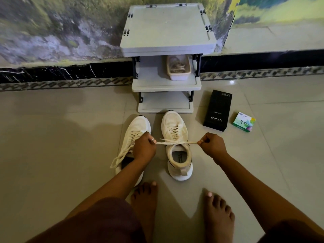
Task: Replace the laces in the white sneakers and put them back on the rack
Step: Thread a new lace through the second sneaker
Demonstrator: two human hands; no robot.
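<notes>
Seen from the head camera, the lace point(177, 142) stretches (pulled straight, no slack) across the right-hand sneaker point(172, 124). Its ends are pinched in the curled fingers of the left hand point(143, 147), which is over the other sneaker point(138, 126), and the right hand point(213, 146). Both shoes sit on the floor point(70, 137) before the rack point(166, 85).

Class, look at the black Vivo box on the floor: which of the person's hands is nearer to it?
Right. The right hand pinches a lace end close in front of the black box; the left hand grips the other end farther away, across the right sneaker.
</notes>
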